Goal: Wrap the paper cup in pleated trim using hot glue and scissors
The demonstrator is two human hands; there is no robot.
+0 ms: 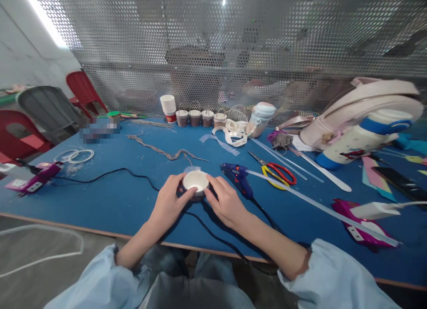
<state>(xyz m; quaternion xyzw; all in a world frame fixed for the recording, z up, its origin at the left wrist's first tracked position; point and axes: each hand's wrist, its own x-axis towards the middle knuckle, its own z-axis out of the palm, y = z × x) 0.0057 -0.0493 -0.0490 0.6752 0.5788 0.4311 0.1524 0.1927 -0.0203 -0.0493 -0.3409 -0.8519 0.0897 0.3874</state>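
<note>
while my left hand (pixel 172 197) and right hand (pixel 227 200) grip the round, dark-sided, white-lined paper cup (pixel 196 181) at nine and three o'clock, i should press lightly, evenly.

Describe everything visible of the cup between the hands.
The cup is small and round, with a smooth, white, paper-like inside and pale rim. Its outside looks dark grey-brown; the covering's material is unclear. The mouth faces up, and no contents show. The left hand and right hand grip it from either side, thumbs at the near side. It sits near the blue table's front edge; whether its base touches the table is hidden.
</note>
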